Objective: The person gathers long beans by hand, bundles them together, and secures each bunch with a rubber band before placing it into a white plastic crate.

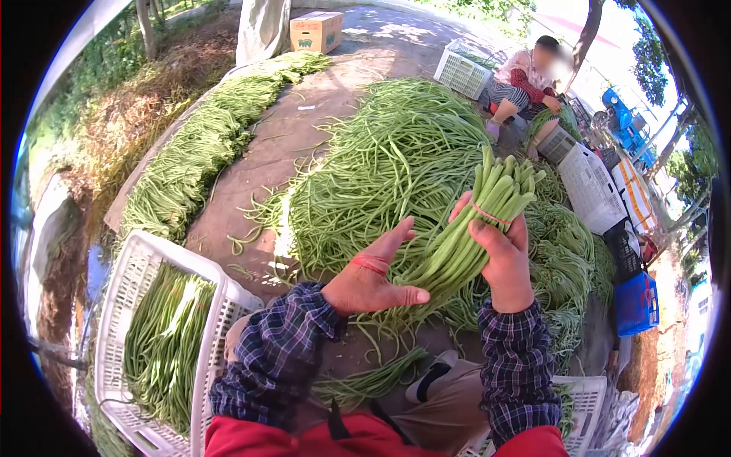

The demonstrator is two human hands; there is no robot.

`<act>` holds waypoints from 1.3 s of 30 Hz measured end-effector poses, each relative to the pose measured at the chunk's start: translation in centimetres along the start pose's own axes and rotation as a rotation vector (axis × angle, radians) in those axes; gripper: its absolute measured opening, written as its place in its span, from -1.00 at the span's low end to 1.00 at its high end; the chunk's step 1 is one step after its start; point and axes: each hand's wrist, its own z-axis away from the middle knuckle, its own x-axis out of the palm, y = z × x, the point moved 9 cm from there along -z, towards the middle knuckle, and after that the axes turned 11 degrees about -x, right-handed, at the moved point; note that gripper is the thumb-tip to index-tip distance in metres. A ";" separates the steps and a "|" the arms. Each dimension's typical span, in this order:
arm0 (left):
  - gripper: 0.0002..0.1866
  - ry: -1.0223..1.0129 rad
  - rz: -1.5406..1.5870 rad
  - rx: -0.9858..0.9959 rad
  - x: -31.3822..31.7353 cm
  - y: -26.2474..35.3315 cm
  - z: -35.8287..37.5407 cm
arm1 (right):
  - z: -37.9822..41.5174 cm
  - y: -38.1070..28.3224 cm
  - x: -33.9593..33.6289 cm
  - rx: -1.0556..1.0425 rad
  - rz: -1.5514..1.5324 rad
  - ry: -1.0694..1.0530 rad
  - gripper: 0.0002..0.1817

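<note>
Trodden ground (263, 156) runs beneath a broad heap of long green beans (396, 145) (a co-worker (525, 84) sits beyond it). The person's right hand (502, 259) is clamped round a bean bundle (487, 221), red-banded near its top, above the heap's near edge. The left hand (377, 278), thumb and fingers apart, is beside the bundle's lower part.

nothing is readable; the print (305, 43) on the cardboard box (333, 32) is too small.

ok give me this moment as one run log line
right hand: gripping banded bean bundle | left hand: open beside bundle | white crate: green beans inside
</note>
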 end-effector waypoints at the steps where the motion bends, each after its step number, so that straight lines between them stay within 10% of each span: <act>1: 0.17 0.029 -0.096 0.103 0.9 0.6 0.2 | 0.3 0.2 0.6 0.036 -0.001 -0.037 -0.58; 13: 0.14 0.188 0.494 0.208 4.1 0.9 -1.7 | 0.7 1.5 1.3 0.057 0.003 0.027 -0.59; 24: 0.03 0.511 0.198 0.300 2.5 1.2 -0.6 | 0.5 0.4 3.1 0.040 -0.015 0.055 -0.62; 39: -0.39 0.397 0.452 0.279 3.7 1.2 -1.5 | 0.9 -2.3 4.8 -0.108 0.262 -0.086 -0.56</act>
